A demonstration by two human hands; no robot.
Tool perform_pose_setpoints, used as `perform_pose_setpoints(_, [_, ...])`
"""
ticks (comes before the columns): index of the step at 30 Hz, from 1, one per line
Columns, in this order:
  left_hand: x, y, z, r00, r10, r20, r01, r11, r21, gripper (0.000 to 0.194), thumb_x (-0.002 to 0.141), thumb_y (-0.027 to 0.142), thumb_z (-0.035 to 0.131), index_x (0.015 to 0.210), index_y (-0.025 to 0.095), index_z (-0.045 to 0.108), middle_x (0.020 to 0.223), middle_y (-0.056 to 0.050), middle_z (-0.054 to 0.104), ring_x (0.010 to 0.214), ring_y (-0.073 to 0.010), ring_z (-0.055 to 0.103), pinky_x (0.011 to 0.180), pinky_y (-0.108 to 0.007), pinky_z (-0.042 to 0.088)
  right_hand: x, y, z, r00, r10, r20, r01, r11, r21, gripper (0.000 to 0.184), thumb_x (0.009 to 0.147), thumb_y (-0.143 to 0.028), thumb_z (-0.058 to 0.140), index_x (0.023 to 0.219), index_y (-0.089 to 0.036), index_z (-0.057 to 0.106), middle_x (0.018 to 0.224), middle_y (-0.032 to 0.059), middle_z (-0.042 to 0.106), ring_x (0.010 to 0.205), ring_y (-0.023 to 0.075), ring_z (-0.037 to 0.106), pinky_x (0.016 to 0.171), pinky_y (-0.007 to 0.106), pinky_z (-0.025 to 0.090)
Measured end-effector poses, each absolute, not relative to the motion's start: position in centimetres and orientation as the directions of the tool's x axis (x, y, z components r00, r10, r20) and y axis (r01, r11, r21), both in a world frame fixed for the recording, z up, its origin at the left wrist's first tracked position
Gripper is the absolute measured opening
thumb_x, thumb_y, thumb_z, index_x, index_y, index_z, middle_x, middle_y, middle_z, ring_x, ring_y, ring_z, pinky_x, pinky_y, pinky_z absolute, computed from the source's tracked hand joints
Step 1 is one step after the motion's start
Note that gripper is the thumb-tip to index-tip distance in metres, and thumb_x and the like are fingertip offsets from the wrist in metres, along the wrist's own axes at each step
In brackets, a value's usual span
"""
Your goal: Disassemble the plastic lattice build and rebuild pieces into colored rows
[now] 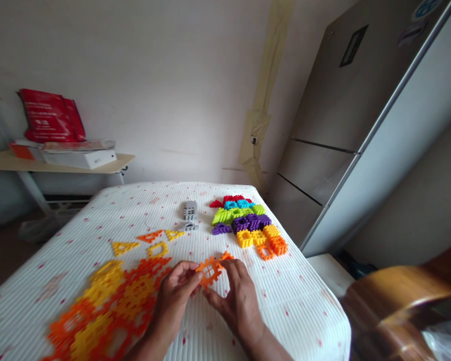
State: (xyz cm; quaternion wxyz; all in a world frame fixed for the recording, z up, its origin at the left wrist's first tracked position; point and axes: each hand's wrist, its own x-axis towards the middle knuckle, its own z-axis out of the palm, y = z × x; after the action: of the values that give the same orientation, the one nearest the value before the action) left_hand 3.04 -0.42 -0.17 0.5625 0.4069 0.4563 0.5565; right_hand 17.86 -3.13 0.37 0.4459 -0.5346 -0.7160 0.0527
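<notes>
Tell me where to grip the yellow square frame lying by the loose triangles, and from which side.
Pinch the right-hand bar of the yellow square frame, coming down from above and from the right. It lies flat with an open middle, so one fingertip can dip inside while the thumb presses outside; the orange pieces likely crowd its near edge.

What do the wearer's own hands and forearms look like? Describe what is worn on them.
The left hand and right hand are bare, with no gloves, rings or watch visible. The left forearm and right forearm show no sleeves in view, nor any cables or markings.
</notes>
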Motion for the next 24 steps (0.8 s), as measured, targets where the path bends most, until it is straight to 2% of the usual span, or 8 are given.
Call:
perform_pose_setpoints(6, [3.3, -0.7, 0.0, -0.021, 0.996, -0.088, -0.24, 0.081, 0.968, 0.031, 0.06, 0.039, 0.074, 0.072, 0.018, 0.055, 0.05, 0.008, 0.053, 0.044, -0.007, 0.043, 0.043, -0.019, 0.034, 16.4, -3.1, -0.8, 0.008, 0.786, 0.619, 0.763, 0.395, -0.512, 0.054, 0.066, -0.018, 0.069, 0.117, -0.016, 0.052, 0.108, 0.0118, 0.059, 0.101, 0.0249, 0.056, 0.085, 0.037, 0.05])
perform_pose_setpoints(11, [3.1, -0.8, 0.0, 0.015, 0.998, -0.068, -0.248, 0.07, 0.966, 0.033, 0.065, 0.041, 0.071, 0.085, 0.019, 0.057, 0.056, 0.005, 0.057, 0.048, -0.0092, 0.047, 0.048, -0.021, 0.038, 19.5, -2.6, -0.3, 0.022, 0.772, 0.636, 0.755, 0.404, -0.516, 0.045, 0.073, -0.023, 0.065, 0.117, -0.02, 0.054, 0.104, 0.0094, 0.06, 0.095, 0.0219, 0.058, 0.081, 0.035, 0.051])
perform_pose_setpoints(14, [2.7, -0.6, -0.1, -0.011, 0.999, -0.053, -0.223, 0.049, 0.973, 0.033, 0.064, 0.04, 0.072, 0.085, 0.018, 0.059, 0.055, 0.005, 0.057, 0.05, -0.01, 0.047, 0.049, -0.021, 0.039, 24.6, -1.5, 0.5, 0.182, 0.743, 0.644, 0.809, 0.26, -0.528, 0.037, 0.077, -0.033, 0.063, 0.11, -0.018, 0.058, 0.099, 0.0102, 0.061, 0.085, 0.0216, 0.059, 0.074, 0.034, 0.051])
perform_pose_setpoints(19, [2.4, -0.1, -0.7, -0.025, 0.998, -0.061, -0.184, 0.055, 0.981, 0.031, 0.062, 0.043, 0.072, 0.077, 0.017, 0.061, 0.051, 0.004, 0.056, 0.05, -0.011, 0.047, 0.049, -0.022, 0.039, 33.7, 0.6, 0.6, 0.35, 0.746, 0.567, 0.898, -0.095, -0.429, 0.034, 0.077, -0.036, 0.058, 0.1, -0.012, 0.065, 0.086, 0.0105, 0.063, 0.075, 0.0217, 0.06, 0.07, 0.034, 0.047])
perform_pose_setpoints(24, [2.3, 0.1, -1.1, -0.024, 0.997, -0.067, -0.145, 0.063, 0.987, 0.035, 0.061, 0.047, 0.07, 0.075, 0.017, 0.062, 0.05, 0.004, 0.057, 0.05, -0.0119, 0.048, 0.05, -0.023, 0.039, 36.5, 1.4, -0.4, 0.346, 0.774, 0.53, 0.924, -0.181, -0.338, 0.028, 0.077, -0.034, 0.056, 0.093, -0.014, 0.068, 0.083, 0.008, 0.064, 0.076, 0.0204, 0.06, 0.069, 0.029, 0.044])
